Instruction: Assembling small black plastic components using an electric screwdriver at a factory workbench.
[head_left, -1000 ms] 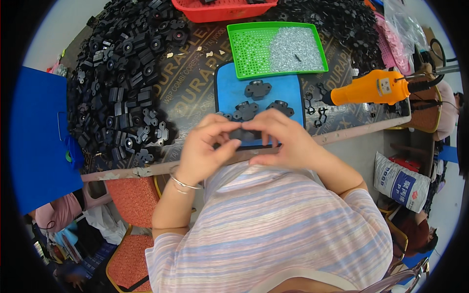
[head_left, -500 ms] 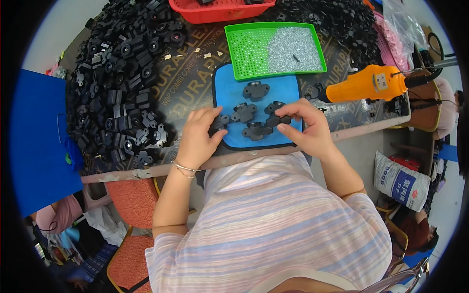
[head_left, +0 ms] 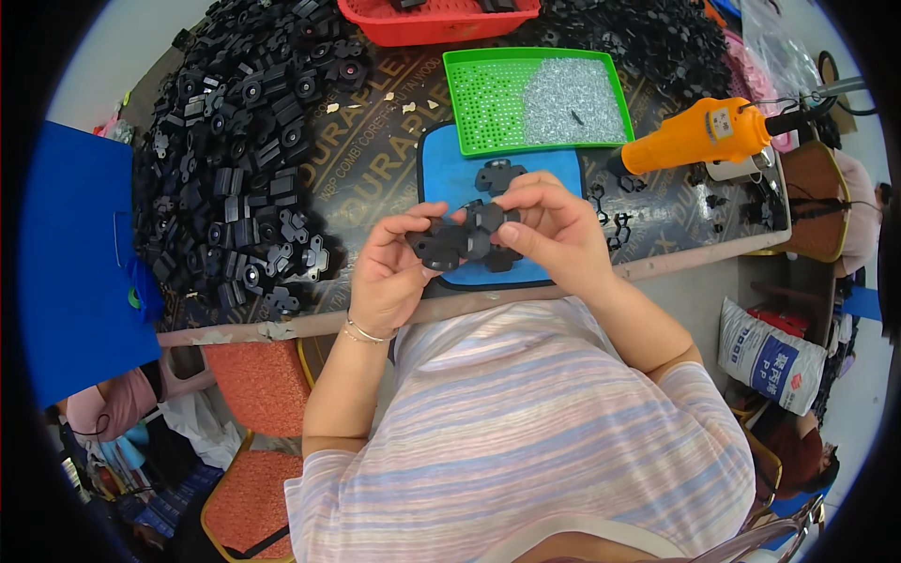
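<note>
Over the blue mat (head_left: 449,174) my two hands meet in front of my body. My left hand (head_left: 392,267) is closed around a black plastic housing (head_left: 437,248), thumb underneath and fingers behind. Between thumb and fingertips, my right hand (head_left: 554,230) pinches a small black plate with lobed edges (head_left: 485,218). The plate is against or very close to the housing; whether they touch I cannot tell. Another black housing (head_left: 497,175) lies on the mat beyond my fingers. Below my right fingertips shows one more black part (head_left: 501,260), mostly covered.
A green perforated tray (head_left: 483,103) holding silvery screws overlaps the mat's far edge. An orange electric screwdriver (head_left: 699,136) hangs at the right. Black parts (head_left: 253,178) are heaped on the left, with more at the far right. A red basket (head_left: 441,28) stands at the back.
My left hand has lifted a housing off the mat and turned it. My right hand has carried the small plate left to it. The screwdriver has swung slightly away from me.
</note>
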Demonstrator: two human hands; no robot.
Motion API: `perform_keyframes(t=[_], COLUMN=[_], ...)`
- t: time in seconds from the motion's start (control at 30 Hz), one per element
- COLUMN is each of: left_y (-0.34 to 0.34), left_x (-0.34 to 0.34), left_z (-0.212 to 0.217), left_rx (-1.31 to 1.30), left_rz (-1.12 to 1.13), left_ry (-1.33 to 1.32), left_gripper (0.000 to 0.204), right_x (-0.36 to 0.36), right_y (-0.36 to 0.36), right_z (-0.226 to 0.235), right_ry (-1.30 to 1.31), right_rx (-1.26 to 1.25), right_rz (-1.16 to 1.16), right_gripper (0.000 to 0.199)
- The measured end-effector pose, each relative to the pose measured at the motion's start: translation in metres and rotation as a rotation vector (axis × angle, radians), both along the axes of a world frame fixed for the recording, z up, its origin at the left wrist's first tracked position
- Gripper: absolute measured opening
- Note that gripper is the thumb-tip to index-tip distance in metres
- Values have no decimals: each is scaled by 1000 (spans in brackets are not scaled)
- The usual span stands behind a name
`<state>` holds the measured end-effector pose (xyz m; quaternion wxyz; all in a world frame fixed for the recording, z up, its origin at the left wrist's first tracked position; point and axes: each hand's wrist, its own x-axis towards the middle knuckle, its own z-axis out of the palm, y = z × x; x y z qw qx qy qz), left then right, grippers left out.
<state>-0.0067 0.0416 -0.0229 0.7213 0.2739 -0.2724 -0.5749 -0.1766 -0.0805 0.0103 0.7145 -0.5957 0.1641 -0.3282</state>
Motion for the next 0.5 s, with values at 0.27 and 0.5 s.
perform_keyframes(t=[0.27, 0.5], left_y=[-9, -13], left_x=[-4, -9], left_z=[-2, -2], left_rx=[-27, -30], left_rz=[83, 145], left_ry=[29, -59], left_gripper=[42, 45], right_x=[2, 5], right_y=[-4, 1], right_z=[9, 11], right_ry=[9, 2], right_rx=[434, 241], right_rz=[55, 32], right_gripper=[29, 35])
